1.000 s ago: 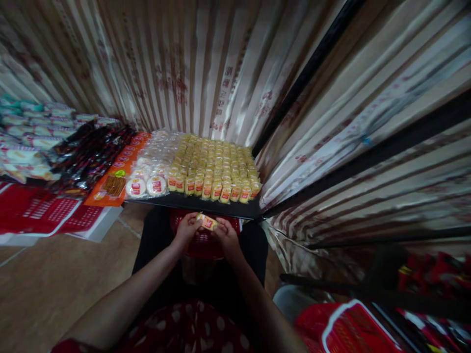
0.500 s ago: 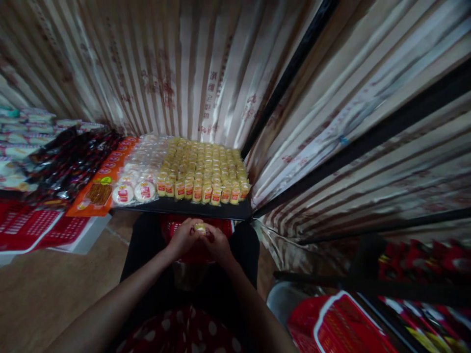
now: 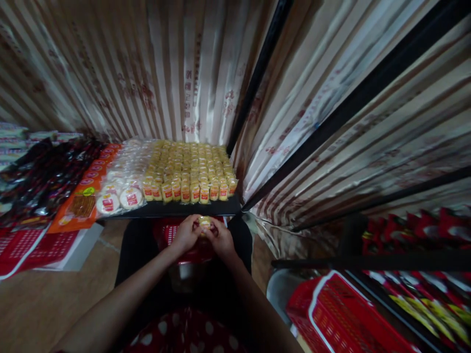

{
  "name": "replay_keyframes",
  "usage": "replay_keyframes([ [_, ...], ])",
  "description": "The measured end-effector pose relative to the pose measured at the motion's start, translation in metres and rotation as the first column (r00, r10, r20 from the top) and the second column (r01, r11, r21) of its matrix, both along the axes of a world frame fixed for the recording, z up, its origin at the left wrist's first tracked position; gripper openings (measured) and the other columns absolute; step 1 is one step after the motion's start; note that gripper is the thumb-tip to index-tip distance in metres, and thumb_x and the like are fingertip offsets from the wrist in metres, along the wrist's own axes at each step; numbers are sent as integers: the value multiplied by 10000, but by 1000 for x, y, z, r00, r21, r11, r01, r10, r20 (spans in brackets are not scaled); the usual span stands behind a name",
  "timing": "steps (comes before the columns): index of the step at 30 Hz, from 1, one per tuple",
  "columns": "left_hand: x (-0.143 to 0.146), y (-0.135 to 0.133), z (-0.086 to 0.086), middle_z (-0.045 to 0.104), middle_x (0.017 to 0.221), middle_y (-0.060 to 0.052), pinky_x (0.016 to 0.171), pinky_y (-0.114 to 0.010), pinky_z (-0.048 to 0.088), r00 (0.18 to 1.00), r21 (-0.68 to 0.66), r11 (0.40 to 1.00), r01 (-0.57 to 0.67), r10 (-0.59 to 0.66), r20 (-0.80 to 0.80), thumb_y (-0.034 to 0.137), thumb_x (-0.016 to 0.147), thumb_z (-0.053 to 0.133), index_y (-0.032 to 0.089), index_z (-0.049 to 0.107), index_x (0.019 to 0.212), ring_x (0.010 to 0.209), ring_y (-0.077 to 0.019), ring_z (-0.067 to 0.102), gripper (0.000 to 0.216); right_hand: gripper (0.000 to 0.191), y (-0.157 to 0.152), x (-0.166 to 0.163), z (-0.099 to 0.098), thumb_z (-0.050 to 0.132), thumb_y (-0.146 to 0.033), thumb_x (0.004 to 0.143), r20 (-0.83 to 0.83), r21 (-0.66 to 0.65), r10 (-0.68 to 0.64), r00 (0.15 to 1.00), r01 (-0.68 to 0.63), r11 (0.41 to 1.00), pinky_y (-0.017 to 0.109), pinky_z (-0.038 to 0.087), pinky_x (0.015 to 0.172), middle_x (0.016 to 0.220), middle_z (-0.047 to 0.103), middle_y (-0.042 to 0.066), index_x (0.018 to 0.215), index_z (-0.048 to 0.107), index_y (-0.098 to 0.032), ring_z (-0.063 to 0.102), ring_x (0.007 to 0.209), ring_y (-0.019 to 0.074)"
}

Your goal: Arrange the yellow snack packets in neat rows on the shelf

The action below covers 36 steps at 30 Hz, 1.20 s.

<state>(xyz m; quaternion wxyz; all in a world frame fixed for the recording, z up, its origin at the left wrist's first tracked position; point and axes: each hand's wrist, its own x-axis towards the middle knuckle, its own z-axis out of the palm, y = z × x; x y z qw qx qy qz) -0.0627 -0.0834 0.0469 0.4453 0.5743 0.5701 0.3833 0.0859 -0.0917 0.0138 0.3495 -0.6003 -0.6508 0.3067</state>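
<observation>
Both hands meet in front of me over a red basket (image 3: 171, 234) on my lap. My left hand (image 3: 187, 234) and my right hand (image 3: 220, 239) are closed together around one small yellow snack packet (image 3: 204, 223) with a red label. Just beyond them a black shelf (image 3: 184, 209) carries rows of several like yellow packets (image 3: 191, 169) standing upright. Round white packets with red labels (image 3: 119, 196) lie to the left of those rows.
Orange packs (image 3: 79, 203) and dark wrapped goods (image 3: 33, 179) lie further left, above red-and-white boxes (image 3: 25, 245). A striped foil curtain (image 3: 176, 73) hangs behind. Black shelf rails (image 3: 368, 90) run on the right. A red basket (image 3: 342, 318) sits at lower right.
The packet lay lengthwise between my fingertips a second ago; now both hands are cupped round it. The view has swung right, so the shelf has shifted left in the picture.
</observation>
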Motion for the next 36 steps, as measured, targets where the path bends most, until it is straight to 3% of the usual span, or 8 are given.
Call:
replay_keyframes([
  [10,41,33,4,632,968,-31,782,-270,453,1000,94,996,-6,3,27,126,703,581,209,626,1013,726,-137,554,324,372,19,23,0,560,-366,774,-89,14,-198,976,200,980,299,507,699,919,673,52,1108,617,-213,598,693,167],
  [17,64,51,19,639,1038,-50,818,-297,450,1000,90,996,-17,18,-9,140,735,573,206,602,1097,706,-140,557,370,394,44,33,11,517,-379,808,-78,71,-269,960,275,959,322,501,766,1001,654,93,1135,591,-173,613,803,195],
  [25,79,71,8,632,962,-46,868,-307,424,997,96,992,-77,78,-4,162,718,626,197,628,1019,750,-159,569,303,412,54,30,0,434,-363,855,6,173,-359,933,352,920,374,467,855,1070,618,136,1184,561,-149,577,943,234],
  [31,86,78,2,624,931,-63,824,-305,441,994,104,993,-52,61,-93,203,771,586,174,617,1009,722,-164,572,241,442,54,29,-4,411,-357,867,-101,166,-369,924,382,909,355,476,874,1176,569,128,1257,494,-165,548,1047,225],
  [36,90,85,5,619,981,-76,904,-334,412,995,120,992,-35,46,-93,171,783,555,180,604,1010,889,-210,574,232,456,59,27,-6,390,-347,872,-166,181,-348,923,375,909,355,478,888,1224,535,133,1281,457,-159,511,1110,221],
])
